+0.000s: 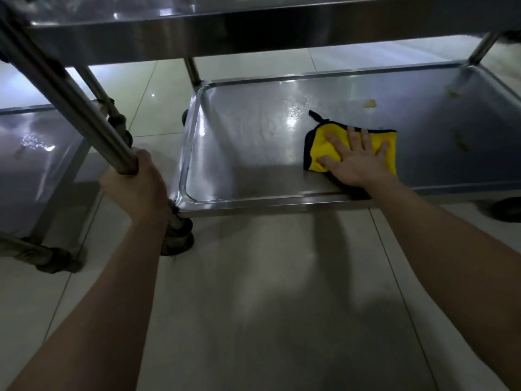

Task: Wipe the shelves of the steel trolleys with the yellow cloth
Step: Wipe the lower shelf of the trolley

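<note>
Right hand (356, 159) lies flat on the yellow cloth (315, 148), grip spread, fingers straight and pressing it onto the lower shelf (239, 165) near the front rim. Left hand (141, 182) is curled round the upright post (84, 108) at the shelf's left end. The shelf's long axis runs left to right. Residue spots (370, 103) lie beyond and to the right of the cloth, so the right hand is nearer and the next stroke probably goes outward and rightward.
</note>
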A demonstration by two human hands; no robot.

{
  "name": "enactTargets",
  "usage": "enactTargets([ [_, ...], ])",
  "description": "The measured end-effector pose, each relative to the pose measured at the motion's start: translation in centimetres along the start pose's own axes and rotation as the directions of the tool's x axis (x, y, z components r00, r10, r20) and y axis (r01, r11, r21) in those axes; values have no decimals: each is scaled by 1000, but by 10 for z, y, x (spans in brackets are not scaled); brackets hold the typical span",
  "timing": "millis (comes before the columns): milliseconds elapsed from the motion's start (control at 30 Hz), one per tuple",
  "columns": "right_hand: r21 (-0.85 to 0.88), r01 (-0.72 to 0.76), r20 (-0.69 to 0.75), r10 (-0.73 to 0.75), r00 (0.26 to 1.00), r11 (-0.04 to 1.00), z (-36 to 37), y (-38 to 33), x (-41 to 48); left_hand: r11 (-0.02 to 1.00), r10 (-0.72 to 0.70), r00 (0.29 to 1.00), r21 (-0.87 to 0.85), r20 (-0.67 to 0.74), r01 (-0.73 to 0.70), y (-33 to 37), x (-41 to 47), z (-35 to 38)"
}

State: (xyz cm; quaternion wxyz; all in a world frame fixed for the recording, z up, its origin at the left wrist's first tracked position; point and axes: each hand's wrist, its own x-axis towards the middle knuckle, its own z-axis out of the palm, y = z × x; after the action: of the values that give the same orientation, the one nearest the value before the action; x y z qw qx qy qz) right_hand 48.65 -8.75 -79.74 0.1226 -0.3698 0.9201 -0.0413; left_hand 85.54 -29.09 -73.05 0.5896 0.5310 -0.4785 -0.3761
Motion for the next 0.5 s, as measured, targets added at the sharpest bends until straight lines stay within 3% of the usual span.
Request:
enactTargets([
  [133, -13, 23, -14, -23, 1000, 1000, 0, -59, 29, 1000, 11, 1000, -16, 18, -11, -7, 2, -2],
  [267, -42, 176, 18, -175, 984, 983, 8, -164, 44, 1000, 28, 999, -6, 42, -28, -13, 4, -4],
  [400, -87, 366, 29, -365, 931, 927, 29, -250, 2, 1000, -9, 999, 28, 43, 8, -11, 3, -5],
  [500, -126, 449, -9, -454, 891, 884, 45, -258, -42, 999, -21, 999, 28, 46, 20, -5, 0, -6],
])
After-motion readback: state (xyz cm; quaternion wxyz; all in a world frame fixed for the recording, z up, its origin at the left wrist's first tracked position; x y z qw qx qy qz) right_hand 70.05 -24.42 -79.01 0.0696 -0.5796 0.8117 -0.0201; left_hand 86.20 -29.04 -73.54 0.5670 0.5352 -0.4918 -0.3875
